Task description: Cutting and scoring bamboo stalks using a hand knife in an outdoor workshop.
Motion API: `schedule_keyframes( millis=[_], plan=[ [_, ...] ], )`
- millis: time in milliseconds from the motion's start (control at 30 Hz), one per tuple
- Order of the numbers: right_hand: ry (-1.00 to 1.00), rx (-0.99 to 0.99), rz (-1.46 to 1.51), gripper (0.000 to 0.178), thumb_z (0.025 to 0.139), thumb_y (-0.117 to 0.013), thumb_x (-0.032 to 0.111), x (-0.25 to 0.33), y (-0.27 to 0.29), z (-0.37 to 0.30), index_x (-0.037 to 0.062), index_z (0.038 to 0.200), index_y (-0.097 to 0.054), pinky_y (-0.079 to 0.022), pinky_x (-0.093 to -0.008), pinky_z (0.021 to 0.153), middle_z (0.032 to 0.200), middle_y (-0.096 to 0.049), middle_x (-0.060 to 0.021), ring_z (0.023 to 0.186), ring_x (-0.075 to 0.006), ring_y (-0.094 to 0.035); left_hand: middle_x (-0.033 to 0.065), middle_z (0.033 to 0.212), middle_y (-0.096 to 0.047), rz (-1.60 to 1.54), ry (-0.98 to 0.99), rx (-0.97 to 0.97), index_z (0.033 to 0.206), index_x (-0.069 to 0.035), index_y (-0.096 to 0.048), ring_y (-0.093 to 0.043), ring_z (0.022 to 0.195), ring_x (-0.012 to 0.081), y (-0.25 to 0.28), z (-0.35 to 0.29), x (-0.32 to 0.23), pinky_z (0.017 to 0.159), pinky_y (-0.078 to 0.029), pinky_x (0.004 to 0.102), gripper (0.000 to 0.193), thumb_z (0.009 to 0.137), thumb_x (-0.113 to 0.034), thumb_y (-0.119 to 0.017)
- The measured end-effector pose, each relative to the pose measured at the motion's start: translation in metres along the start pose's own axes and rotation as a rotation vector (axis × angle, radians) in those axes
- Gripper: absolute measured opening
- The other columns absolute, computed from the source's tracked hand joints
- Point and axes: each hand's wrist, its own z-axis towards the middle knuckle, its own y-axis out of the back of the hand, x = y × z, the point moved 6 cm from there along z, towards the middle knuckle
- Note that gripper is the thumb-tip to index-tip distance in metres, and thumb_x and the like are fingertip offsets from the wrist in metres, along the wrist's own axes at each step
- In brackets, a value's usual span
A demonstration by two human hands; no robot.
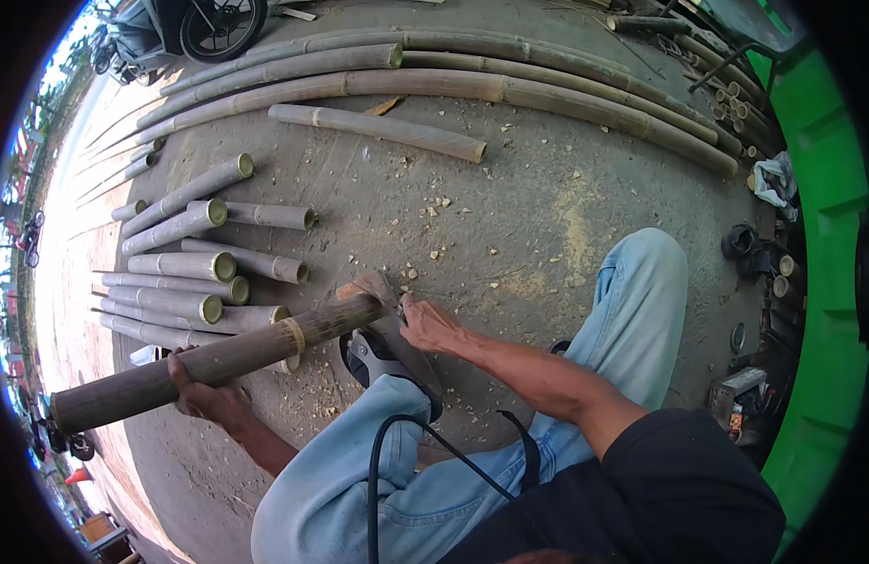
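Observation:
A thick brown-grey bamboo length (237,352) slants across in front of me, its near-left end raised off the ground. My left hand (204,390) is wrapped round it from below, left of its middle. The right end rests at a worn wooden block (367,283) beside my sandalled foot (367,359). Close to that end, my right hand (427,324) is closed, fingers curled; what it holds, if anything, is hidden. Several cut bamboo pieces (176,301) lie stacked on the ground beyond the held length, their pale ends facing right.
Long bamboo poles (453,86) stretch across the far ground, with a shorter bamboo piece (378,130) nearer. Wood chips (434,254) litter the concrete. A motorbike (218,23) stands far left. A green metal panel (829,282) borders the right, beside assorted items (743,383). A black cord (376,470) crosses my leg.

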Motion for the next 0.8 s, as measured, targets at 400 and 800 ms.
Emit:
schedule_keyframes(
  millis=[400,800],
  plan=[
    [0.094,-0.077,-0.069,0.028,0.101,-0.053,0.025,0.005,0.002,-0.008,-0.0019,0.11,-0.052,-0.055,-0.0575,0.076,0.089,-0.07,-0.0281,0.088,-0.0495,-0.069,0.017,0.114,-0.064,0.118,-0.046,-0.083,0.12,0.007,-0.063,-0.065,0.096,0.0278,-0.004,-0.017,-0.013,0.084,-0.057,0.0447,0.052,0.084,-0.026,-0.079],
    [0.021,0.002,-0.102,0.033,0.1,-0.052,0.027,0.006,0.006,0.008,-0.0012,0.115,-0.057,-0.056,-0.0539,0.091,0.107,-0.071,-0.0287,0.104,-0.0478,-0.068,0.0201,0.125,-0.063,0.314,-0.106,-0.006,0.133,0.007,-0.059,-0.063,0.109,0.0286,-0.014,-0.048,-0.032,0.098,-0.052,0.0409,0.063,0.088,-0.034,-0.076]
  ],
)
